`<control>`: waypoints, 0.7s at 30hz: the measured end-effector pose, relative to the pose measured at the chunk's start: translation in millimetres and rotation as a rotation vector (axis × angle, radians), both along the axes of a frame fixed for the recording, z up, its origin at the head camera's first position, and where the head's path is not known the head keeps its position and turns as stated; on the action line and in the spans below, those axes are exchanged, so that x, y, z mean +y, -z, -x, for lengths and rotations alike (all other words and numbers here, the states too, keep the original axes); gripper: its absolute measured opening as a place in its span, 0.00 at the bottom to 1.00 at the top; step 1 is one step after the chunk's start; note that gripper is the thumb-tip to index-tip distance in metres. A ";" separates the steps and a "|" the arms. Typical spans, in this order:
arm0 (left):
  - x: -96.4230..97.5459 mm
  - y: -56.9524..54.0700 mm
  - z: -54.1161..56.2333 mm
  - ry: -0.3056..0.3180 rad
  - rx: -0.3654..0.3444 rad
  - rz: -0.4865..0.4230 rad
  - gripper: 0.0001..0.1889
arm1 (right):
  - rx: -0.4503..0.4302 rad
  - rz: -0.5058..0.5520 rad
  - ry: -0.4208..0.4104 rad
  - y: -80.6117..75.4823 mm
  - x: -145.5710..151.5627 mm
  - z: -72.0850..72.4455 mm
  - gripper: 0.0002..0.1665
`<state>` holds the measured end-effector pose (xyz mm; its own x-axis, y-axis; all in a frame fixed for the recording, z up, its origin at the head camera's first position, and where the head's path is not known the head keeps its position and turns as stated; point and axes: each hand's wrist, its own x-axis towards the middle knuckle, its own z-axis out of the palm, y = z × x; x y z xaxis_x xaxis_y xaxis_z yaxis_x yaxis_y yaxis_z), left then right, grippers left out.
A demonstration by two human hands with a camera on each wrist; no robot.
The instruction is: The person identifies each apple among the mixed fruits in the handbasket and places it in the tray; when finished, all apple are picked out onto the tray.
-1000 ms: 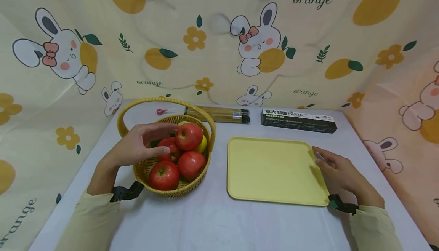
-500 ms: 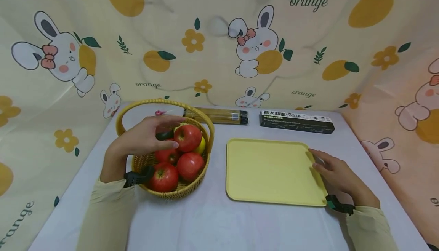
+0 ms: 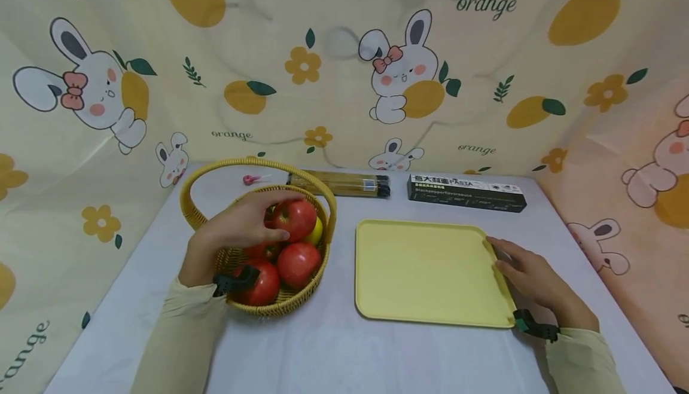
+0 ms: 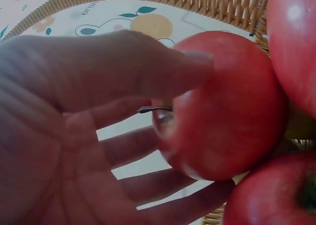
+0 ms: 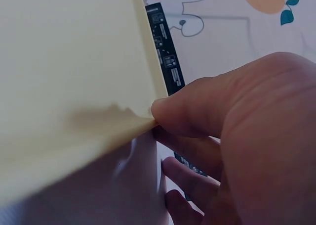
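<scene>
My left hand (image 3: 244,217) reaches under the handle of a yellow wicker basket (image 3: 287,305). It grips the topmost red apple (image 3: 297,219) of the pile, thumb on the near side and fingers round the far side. In the left wrist view the thumb lies across that apple (image 4: 232,106), its stem facing the palm. Other red apples (image 3: 299,262) and a yellow fruit (image 3: 317,234) lie under and beside it, partly covered by the hand. My right hand (image 3: 533,277) pinches the right edge of a pale yellow tray (image 3: 420,274), thumb on top of the rim (image 5: 154,76).
Behind the basket lie a clear pack of brown sticks (image 3: 339,183) with black ends and a small pink-tipped item (image 3: 252,179). A black-and-white pasta box (image 3: 465,193) stands behind the tray. A printed cloth (image 3: 334,65) hangs along the back and sides.
My left hand has moved right and closed round the top apple, having hovered beside it before. My right hand stays at the tray's edge. The camera view has shifted slightly.
</scene>
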<state>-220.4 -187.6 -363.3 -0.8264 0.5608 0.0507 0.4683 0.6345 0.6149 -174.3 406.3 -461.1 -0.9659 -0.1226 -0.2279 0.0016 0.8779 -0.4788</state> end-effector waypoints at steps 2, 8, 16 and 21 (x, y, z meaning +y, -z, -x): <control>1.3 0.3 0.5 -0.010 -0.008 0.007 0.38 | -0.004 -0.003 0.005 -0.8 0.5 -0.4 0.40; 3.5 1.9 0.7 -0.031 -0.041 0.034 0.42 | -0.021 0.011 0.020 -1.0 0.3 -1.3 0.42; 6.2 1.6 -0.5 -0.057 -0.047 0.057 0.43 | -0.050 0.015 0.032 -0.4 0.4 -3.2 0.45; 7.0 2.1 -0.2 -0.088 -0.014 0.047 0.41 | -0.050 0.004 0.019 -1.3 1.2 -3.8 0.45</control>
<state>-220.1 -180.6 -365.5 -0.8728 0.4878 0.0140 0.4013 0.7009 0.5896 -170.5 407.5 -459.7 -0.9555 -0.1051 -0.2757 0.0426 0.8754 -0.4814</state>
